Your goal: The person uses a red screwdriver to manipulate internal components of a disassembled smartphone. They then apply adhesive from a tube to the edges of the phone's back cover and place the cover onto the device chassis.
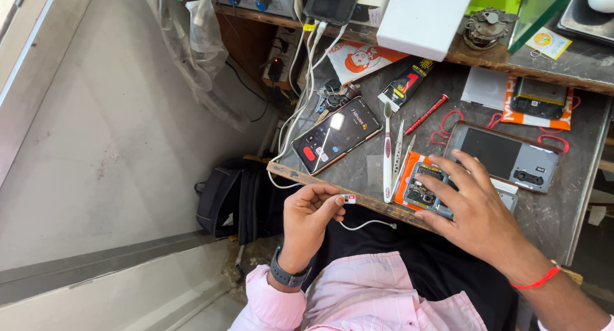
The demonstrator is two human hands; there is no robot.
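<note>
My left hand (309, 219) pinches the small plug (348, 198) at the end of a white cable (368, 224) just off the near edge of the worn workbench (358, 168). My right hand (470, 206) lies flat on an opened phone (425, 189) whose inner parts show, on an orange mat. A phone with a lit screen (337, 134) lies to the left of it, with a white cable running to its far end. A white and pink toothbrush (387, 155) and tweezers (399, 149) lie between the two phones.
A grey phone back cover (505, 157) lies past my right hand. A red screwdriver (426, 114), a black packet (406, 83), a white box (425, 14) and another phone (332, 1) sit farther back. A black bag (230, 200) stands on the floor at left.
</note>
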